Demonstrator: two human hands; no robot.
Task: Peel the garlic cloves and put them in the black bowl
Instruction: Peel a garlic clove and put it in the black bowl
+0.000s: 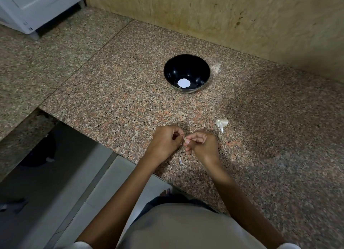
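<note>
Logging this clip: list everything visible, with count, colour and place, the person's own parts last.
bowl: one, black, mid counter, white round spot at its bottom, no cloves inside
garlic piece: one, white, on the counter right of the hands
clove: one, pale, pinched between both hands' fingertips
scrap: one, whitish, near the counter edge
counter: one, speckled granite
appliance: one, white, far left corner
left hand: one
right hand: one

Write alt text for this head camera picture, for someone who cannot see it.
Two bare hands, left hand and right hand, pinch a small pale garlic clove together over a speckled pink granite counter. Beyond them stands a round black bowl; a white garlic piece lies to the right.
</note>
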